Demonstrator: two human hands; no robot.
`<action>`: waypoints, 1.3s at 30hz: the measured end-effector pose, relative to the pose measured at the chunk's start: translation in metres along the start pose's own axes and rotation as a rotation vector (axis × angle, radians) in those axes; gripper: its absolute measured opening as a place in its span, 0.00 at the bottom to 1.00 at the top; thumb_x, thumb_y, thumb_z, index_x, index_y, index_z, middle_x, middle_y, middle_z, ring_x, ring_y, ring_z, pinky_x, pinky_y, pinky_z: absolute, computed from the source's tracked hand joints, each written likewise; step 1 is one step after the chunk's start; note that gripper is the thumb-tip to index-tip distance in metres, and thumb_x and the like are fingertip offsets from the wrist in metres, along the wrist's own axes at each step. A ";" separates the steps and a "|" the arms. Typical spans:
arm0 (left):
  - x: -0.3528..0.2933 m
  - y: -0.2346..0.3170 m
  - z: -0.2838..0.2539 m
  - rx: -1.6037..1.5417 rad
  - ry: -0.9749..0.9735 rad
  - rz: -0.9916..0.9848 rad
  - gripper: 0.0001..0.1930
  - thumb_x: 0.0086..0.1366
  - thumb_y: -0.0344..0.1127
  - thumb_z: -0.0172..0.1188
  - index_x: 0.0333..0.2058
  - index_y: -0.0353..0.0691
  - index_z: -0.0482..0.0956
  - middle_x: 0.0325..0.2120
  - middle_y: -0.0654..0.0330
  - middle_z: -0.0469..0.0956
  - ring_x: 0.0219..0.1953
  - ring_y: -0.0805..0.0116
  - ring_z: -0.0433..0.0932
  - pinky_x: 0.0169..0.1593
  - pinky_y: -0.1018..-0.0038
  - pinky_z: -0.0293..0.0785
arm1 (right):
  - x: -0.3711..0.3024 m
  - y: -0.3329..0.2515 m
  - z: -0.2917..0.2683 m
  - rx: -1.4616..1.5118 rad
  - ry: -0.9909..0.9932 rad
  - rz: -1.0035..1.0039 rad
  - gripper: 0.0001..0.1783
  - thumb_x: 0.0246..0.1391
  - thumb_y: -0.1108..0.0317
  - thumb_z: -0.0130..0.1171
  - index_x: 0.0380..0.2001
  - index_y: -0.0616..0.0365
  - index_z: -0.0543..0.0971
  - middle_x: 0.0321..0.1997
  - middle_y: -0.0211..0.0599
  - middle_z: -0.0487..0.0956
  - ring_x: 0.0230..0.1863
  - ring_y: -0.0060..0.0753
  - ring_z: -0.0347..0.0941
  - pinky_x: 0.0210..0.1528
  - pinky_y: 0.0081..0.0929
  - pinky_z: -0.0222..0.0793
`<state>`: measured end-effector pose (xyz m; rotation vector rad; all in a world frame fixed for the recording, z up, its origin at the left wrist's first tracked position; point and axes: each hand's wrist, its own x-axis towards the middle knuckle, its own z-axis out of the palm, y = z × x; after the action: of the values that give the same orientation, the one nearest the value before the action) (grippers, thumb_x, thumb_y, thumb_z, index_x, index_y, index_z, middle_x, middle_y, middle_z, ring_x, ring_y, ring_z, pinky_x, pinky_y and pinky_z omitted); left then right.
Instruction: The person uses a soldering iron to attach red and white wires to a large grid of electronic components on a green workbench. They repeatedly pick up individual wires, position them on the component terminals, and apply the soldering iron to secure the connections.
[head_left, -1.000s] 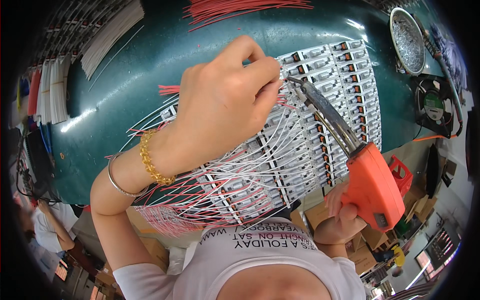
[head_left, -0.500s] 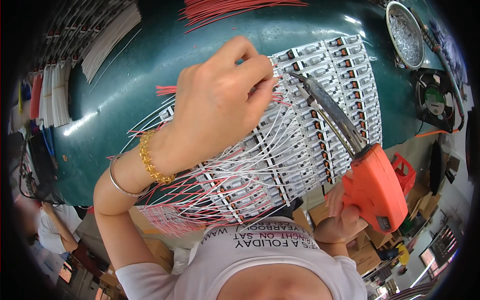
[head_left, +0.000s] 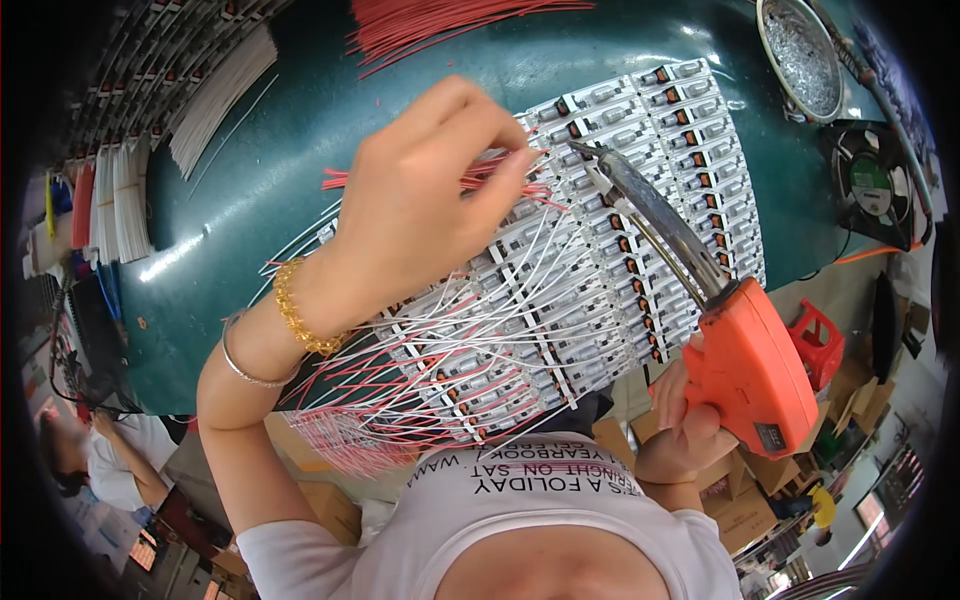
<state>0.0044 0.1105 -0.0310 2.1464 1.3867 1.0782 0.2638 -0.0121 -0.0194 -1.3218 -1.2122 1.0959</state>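
Note:
My left hand (head_left: pixel 425 185) is closed in a pinch, with a bundle of thin red wires (head_left: pixel 484 168) held in its fingers; one wire end pokes out beside the fingertips. Below lies a panel of joined circuit boards (head_left: pixel 700 140) bearing small grey and orange-black parts. White and red wires (head_left: pixel 480 325) trail off its left half toward me. My right hand (head_left: pixel 690 410) grips a red soldering gun (head_left: pixel 757 365) from below. Its dark tip points left over the upper part of the panel, a little right of my left fingertips; whether it touches the board I cannot tell.
More red wires (head_left: pixel 440 25) lie on the green table (head_left: pixel 270 190) at the far edge. White wires (head_left: pixel 225 95) and wired strips are at the far left. A metal bowl (head_left: pixel 800 60) and a small fan (head_left: pixel 868 185) stand right. A person (head_left: pixel 130 455) sits at lower left.
My left hand has drawn slightly left and turned, baring the red wires in its fingers. The soldering gun has shifted slightly left. The whole view has tilted a little.

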 end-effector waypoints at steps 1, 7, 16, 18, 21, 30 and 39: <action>0.001 0.001 -0.004 -0.032 -0.017 -0.021 0.04 0.53 0.23 0.65 0.27 0.33 0.78 0.29 0.62 0.76 0.23 0.77 0.71 0.25 0.81 0.66 | -0.001 0.001 -0.002 0.006 -0.001 0.003 0.46 0.53 0.38 0.60 0.51 0.78 0.67 0.11 0.23 0.65 0.10 0.16 0.59 0.15 0.17 0.56; 0.001 0.013 -0.013 -0.121 -0.115 -0.076 0.04 0.54 0.23 0.65 0.29 0.34 0.79 0.31 0.63 0.76 0.23 0.81 0.70 0.25 0.84 0.66 | -0.007 0.000 -0.010 0.085 -0.006 0.066 0.47 0.53 0.38 0.59 0.52 0.78 0.66 0.10 0.23 0.64 0.09 0.17 0.59 0.14 0.16 0.55; -0.005 0.017 0.008 0.080 -0.082 -0.042 0.04 0.53 0.22 0.64 0.26 0.34 0.76 0.30 0.58 0.77 0.26 0.66 0.78 0.29 0.75 0.76 | -0.015 0.013 -0.022 -0.045 -0.044 -0.011 0.45 0.53 0.38 0.59 0.51 0.76 0.65 0.10 0.24 0.65 0.09 0.17 0.58 0.14 0.17 0.57; -0.005 0.014 0.006 0.054 -0.084 -0.038 0.05 0.52 0.21 0.64 0.25 0.34 0.76 0.30 0.58 0.76 0.27 0.65 0.78 0.29 0.74 0.76 | -0.017 0.015 -0.024 -0.150 -0.050 -0.034 0.46 0.53 0.38 0.59 0.51 0.76 0.65 0.11 0.24 0.65 0.09 0.17 0.59 0.15 0.18 0.58; -0.004 0.015 0.007 0.049 -0.078 -0.049 0.05 0.51 0.21 0.64 0.25 0.34 0.75 0.30 0.58 0.76 0.28 0.65 0.78 0.30 0.73 0.76 | -0.018 0.012 -0.023 -0.209 -0.057 0.002 0.46 0.53 0.38 0.60 0.51 0.76 0.65 0.11 0.24 0.65 0.10 0.18 0.60 0.17 0.19 0.60; -0.007 0.015 0.011 0.058 -0.027 -0.037 0.05 0.51 0.21 0.63 0.24 0.34 0.75 0.29 0.58 0.76 0.26 0.65 0.78 0.28 0.74 0.75 | -0.020 0.005 -0.017 -0.103 -0.006 0.100 0.47 0.52 0.38 0.61 0.52 0.77 0.63 0.12 0.25 0.66 0.11 0.18 0.60 0.18 0.20 0.61; -0.005 0.014 0.007 0.068 -0.055 -0.018 0.05 0.52 0.21 0.64 0.26 0.33 0.77 0.30 0.58 0.76 0.27 0.67 0.78 0.28 0.75 0.75 | -0.013 0.014 -0.019 0.020 -0.103 -0.032 0.45 0.55 0.40 0.59 0.54 0.78 0.65 0.11 0.23 0.66 0.10 0.17 0.59 0.16 0.17 0.59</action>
<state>0.0173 0.1003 -0.0284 2.1894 1.4346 0.9715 0.2831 -0.0270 -0.0314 -1.2392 -1.2904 1.1619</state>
